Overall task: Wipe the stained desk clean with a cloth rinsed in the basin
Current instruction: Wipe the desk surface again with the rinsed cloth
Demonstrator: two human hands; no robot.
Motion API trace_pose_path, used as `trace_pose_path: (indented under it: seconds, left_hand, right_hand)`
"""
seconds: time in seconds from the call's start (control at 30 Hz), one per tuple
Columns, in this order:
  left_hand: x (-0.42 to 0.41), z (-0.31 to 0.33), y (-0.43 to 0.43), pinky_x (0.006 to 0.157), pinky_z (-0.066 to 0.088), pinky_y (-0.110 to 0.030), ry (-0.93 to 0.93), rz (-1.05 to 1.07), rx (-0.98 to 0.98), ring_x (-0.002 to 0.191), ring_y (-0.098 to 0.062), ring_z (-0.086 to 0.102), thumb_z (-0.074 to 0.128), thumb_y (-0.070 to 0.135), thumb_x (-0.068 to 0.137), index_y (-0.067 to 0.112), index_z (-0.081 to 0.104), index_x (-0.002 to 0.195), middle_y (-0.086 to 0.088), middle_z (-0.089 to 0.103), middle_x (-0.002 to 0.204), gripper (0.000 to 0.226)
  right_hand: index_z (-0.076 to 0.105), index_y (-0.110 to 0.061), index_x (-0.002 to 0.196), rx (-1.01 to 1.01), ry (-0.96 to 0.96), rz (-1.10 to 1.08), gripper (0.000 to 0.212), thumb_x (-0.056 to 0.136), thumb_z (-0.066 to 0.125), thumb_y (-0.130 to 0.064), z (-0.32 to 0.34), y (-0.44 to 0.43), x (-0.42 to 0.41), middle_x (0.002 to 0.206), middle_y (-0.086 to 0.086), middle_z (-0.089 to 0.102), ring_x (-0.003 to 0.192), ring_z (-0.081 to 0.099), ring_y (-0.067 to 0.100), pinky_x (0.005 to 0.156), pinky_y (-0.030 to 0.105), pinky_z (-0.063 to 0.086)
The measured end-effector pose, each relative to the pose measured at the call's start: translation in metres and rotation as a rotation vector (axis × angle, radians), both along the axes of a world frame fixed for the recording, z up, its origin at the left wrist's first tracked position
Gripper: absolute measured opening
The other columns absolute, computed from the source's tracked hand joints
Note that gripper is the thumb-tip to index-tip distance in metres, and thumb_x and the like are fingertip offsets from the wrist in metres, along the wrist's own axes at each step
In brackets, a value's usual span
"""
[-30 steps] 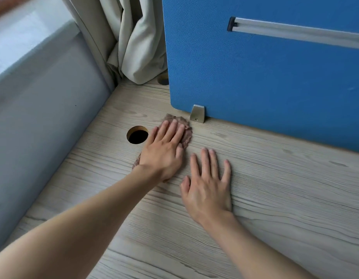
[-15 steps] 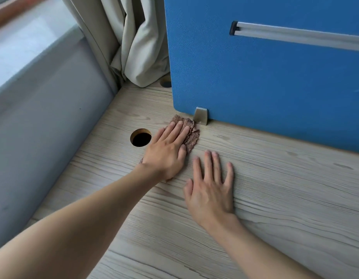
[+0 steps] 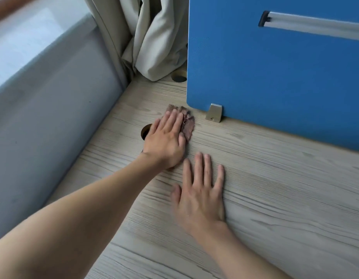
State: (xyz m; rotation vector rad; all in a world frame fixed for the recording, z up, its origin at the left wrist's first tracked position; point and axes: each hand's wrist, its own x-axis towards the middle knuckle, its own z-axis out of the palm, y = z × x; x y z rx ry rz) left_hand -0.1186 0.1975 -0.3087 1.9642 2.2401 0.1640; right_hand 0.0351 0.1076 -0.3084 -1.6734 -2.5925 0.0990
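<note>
A brown cloth [image 3: 188, 123] lies flat on the light wood-grain desk [image 3: 275, 188], close to the blue partition's foot. My left hand [image 3: 166, 141] presses on it with straight fingers and covers most of it; only its far and right edges show. My right hand [image 3: 200, 190] rests palm-down on the bare desk just right of and nearer than the left hand, fingers spread. No basin is in view.
A blue partition [image 3: 275, 73] with a metal bracket [image 3: 214, 113] stands along the desk's far side. A round cable hole [image 3: 144, 132] lies partly under my left hand, and a second hole [image 3: 178, 77] sits near the beige curtain [image 3: 154, 43]. A grey wall [image 3: 53, 117] borders the left.
My left hand has slid the cloth a little to the left, away from the metal bracket and over the cable hole. My right hand has stayed flat on the desk.
</note>
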Motion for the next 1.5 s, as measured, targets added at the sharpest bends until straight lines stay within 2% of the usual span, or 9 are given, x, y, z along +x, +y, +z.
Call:
trace_pose_path:
  seconds: [0.13,0.33,0.5,0.7,0.87,1.03,1.13,1.33,1.5]
  left_hand:
    - [0.005,0.003,-0.002,0.124,-0.003,-0.038,-0.009,0.082,-0.005,0.154,-0.015,-0.005,0.014,0.041,0.095,0.017,0.007,0.16,-0.001,0.001,0.168,0.07]
    - [0.001,0.004,-0.06,0.125,-0.002,-0.036,0.038,-0.065,-0.001,0.153,-0.011,-0.005,0.006,0.045,0.092,0.021,0.01,0.16,0.002,0.004,0.167,0.072]
    - [-0.018,0.005,-0.045,0.125,-0.002,-0.036,0.05,0.094,-0.016,0.153,-0.012,-0.004,0.006,0.045,0.092,0.017,0.008,0.16,-0.001,0.004,0.167,0.074]
    - [-0.009,0.005,-0.098,0.125,-0.001,-0.036,0.047,0.022,0.01,0.154,-0.014,-0.004,0.009,0.045,0.095,0.016,0.012,0.16,-0.003,0.005,0.167,0.071]
    - [-0.031,0.005,-0.083,0.124,-0.003,-0.036,0.038,0.159,-0.026,0.153,-0.013,-0.006,0.01,0.045,0.094,0.019,0.007,0.16,-0.001,-0.001,0.167,0.072]
    - [-0.016,0.005,-0.125,0.124,-0.004,-0.034,0.068,0.06,0.011,0.153,-0.014,-0.004,0.008,0.044,0.095,0.015,0.013,0.159,-0.005,0.005,0.166,0.071]
    - [-0.024,0.004,-0.146,0.125,0.003,-0.036,0.047,-0.031,-0.008,0.153,-0.013,-0.002,0.011,0.045,0.098,0.018,0.014,0.159,-0.003,0.007,0.166,0.067]
    - [-0.032,0.008,-0.142,0.125,-0.002,-0.037,0.06,0.123,-0.027,0.153,-0.014,-0.008,0.005,0.045,0.095,0.019,0.007,0.16,-0.002,0.0,0.167,0.071]
    - [-0.018,0.009,-0.204,0.125,0.004,-0.037,0.005,-0.059,-0.029,0.153,-0.011,-0.007,0.016,0.044,0.101,0.02,0.012,0.16,0.001,0.003,0.166,0.063]
  right_hand:
    - [0.046,-0.009,0.148,0.01,0.004,-0.01,0.07,0.09,0.037,-0.046,0.001,-0.001,0.0,0.158,0.025,0.031,0.149,0.023,0.04,0.116,0.065,0.015]
    - [0.043,-0.011,0.15,-0.001,-0.009,-0.008,0.07,0.091,0.037,-0.048,0.001,-0.001,-0.001,0.159,0.023,0.028,0.15,0.02,0.038,0.117,0.064,0.013]
    - [0.041,-0.011,0.151,0.008,0.001,-0.014,0.07,0.091,0.034,-0.047,-0.001,0.001,-0.001,0.159,0.023,0.028,0.15,0.021,0.038,0.117,0.064,0.012]
    - [0.041,-0.011,0.151,-0.003,-0.004,-0.013,0.07,0.091,0.033,-0.046,0.0,0.0,-0.001,0.159,0.024,0.029,0.15,0.021,0.039,0.117,0.065,0.013]
    - [0.042,-0.005,0.149,0.028,0.078,0.026,0.068,0.092,0.03,-0.041,0.001,-0.018,-0.013,0.157,0.023,0.033,0.149,0.027,0.035,0.118,0.062,0.018]
    - [0.043,-0.005,0.149,-0.009,0.061,0.097,0.069,0.091,0.03,-0.04,-0.001,-0.046,-0.028,0.159,0.023,0.029,0.151,0.022,0.035,0.119,0.061,0.013]
    - [0.041,-0.005,0.15,-0.002,0.022,0.099,0.068,0.093,0.028,-0.04,0.0,-0.045,-0.027,0.16,0.023,0.028,0.151,0.02,0.036,0.119,0.061,0.012]
    - [0.04,-0.006,0.151,0.016,0.012,0.091,0.067,0.093,0.029,-0.038,0.0,-0.045,-0.027,0.159,0.023,0.028,0.15,0.022,0.036,0.119,0.061,0.012]
    - [0.039,-0.004,0.151,-0.001,-0.004,0.094,0.067,0.094,0.029,-0.039,0.001,-0.045,-0.029,0.16,0.023,0.027,0.151,0.02,0.036,0.119,0.06,0.012]
